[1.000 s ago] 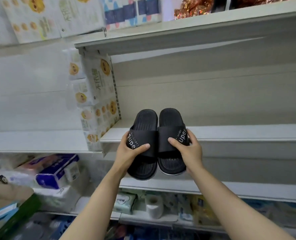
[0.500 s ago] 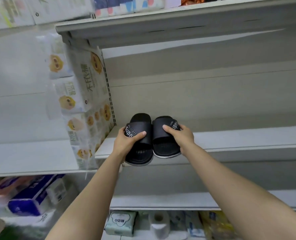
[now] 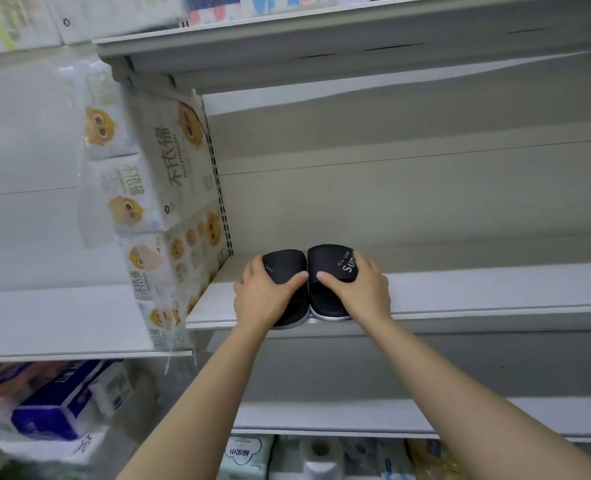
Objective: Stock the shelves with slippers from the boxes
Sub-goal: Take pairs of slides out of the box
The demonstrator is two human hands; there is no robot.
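Item 1: pair of black slide slippers, set side by side and touching, soles down on the grey middle shelf (image 3: 477, 289), at its left end near the front edge. The heels sit at the shelf lip.

Left slipper (image 3: 288, 268): black strap with small white lettering, mostly covered. My left hand (image 3: 264, 296) grips it over the strap, thumb curled across the top toward the middle and fingers wrapped down its outer side.

Right slipper (image 3: 328, 268): black strap printed in white, "Sup" legible, white edge to the sole showing at the heel. My right hand (image 3: 363, 289) grips it the same way, thumb over the strap toward the middle, fingers curled round the outer side.

Item 2: stacked tissue packs (image 3: 169, 209), white wrap with yellow cartoon owls and green characters, standing just left of the slippers at the shelf divider.

Item 3: blue-and-white toilet roll packs (image 3: 55, 403), lower left shelf, blurred.

Item 4: upper shelf (image 3: 321, 39) carrying more wrapped paper goods, only partly visible.

Item 5: bottom shelf goods, a loose toilet roll (image 3: 320, 455) and a pale green pack (image 3: 243, 455) beside it.
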